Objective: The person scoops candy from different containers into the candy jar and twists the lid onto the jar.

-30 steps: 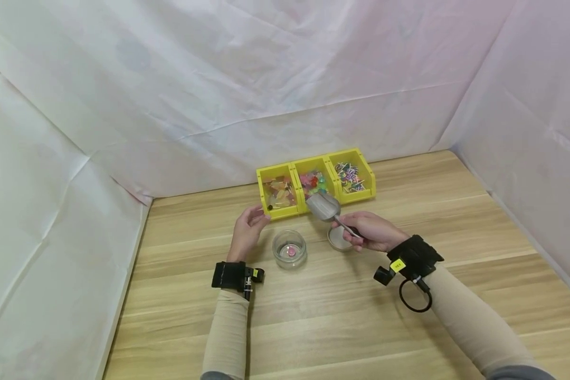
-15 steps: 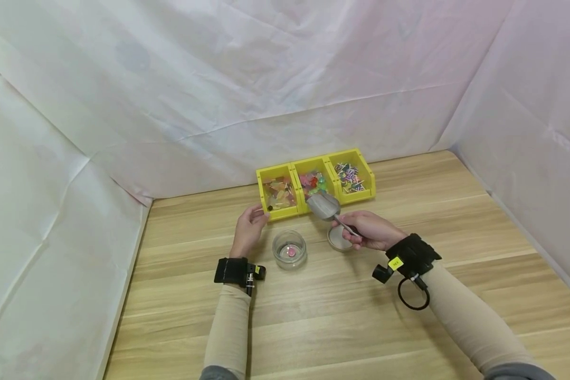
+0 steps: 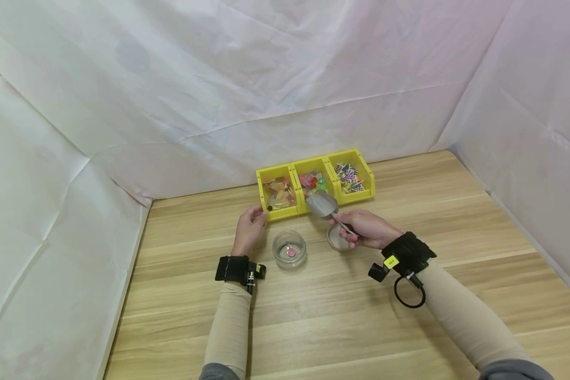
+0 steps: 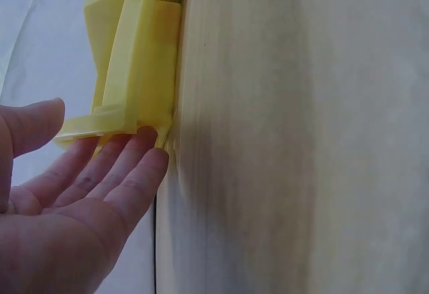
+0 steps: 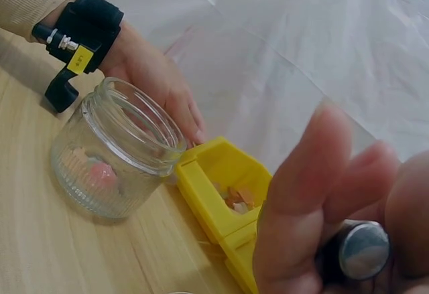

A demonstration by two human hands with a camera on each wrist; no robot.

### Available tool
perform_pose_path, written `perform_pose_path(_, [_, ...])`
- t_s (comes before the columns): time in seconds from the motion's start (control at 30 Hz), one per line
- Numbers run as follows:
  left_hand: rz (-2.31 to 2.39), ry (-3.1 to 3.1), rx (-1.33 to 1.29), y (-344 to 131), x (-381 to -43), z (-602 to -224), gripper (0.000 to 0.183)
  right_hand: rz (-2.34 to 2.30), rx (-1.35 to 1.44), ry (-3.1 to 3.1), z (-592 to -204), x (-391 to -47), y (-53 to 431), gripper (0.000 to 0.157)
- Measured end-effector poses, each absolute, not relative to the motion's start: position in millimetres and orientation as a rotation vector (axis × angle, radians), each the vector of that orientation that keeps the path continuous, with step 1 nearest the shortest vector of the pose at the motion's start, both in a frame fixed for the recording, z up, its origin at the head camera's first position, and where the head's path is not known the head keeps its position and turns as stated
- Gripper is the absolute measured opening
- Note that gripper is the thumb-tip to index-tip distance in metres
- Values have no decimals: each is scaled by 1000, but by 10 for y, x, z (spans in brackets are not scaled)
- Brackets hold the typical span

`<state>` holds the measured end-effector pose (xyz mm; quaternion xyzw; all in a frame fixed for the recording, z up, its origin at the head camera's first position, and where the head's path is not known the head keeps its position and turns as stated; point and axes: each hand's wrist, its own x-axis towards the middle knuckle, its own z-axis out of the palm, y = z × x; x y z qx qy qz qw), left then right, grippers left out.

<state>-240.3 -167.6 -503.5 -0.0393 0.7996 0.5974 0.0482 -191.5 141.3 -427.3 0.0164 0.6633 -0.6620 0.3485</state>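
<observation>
In the head view my right hand point(image 3: 370, 229) grips the handle of a metal scoop point(image 3: 321, 205), whose bowl overlaps the front edge of the middle yellow bin point(image 3: 313, 160). The handle's shiny end point(image 5: 364, 250) shows between curled fingers in the right wrist view. My left hand point(image 3: 248, 230) is at the left bin point(image 3: 281, 214). Its nearly straight fingers point(image 4: 137, 183) touch the bin's side, the thumb standing apart. A glass jar point(image 3: 285, 263) stands upright in front of the bins, with a pink candy point(image 3: 291, 252) inside.
Wrapped candies point(image 3: 279, 192) lie in the left bin, and colourful ones point(image 3: 314, 180) fill the middle bin. The right bin holds striped lollipops point(image 3: 349, 177). A round lid point(image 3: 335, 240) lies on the wooden table, partly under the right hand. White sheeting point(image 3: 285, 95) encloses the back and sides.
My right hand and forearm have shifted slightly left, the scoop bowl staying at the middle bin's front. The left hand has barely moved along the left bin's side.
</observation>
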Motion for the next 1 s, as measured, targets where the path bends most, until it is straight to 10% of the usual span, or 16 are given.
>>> perform_pose_path(1.0, [1810,2415,-195,-1659,-2448,-5071,40,-1764,177,1688,-4253,-2124,1286,36])
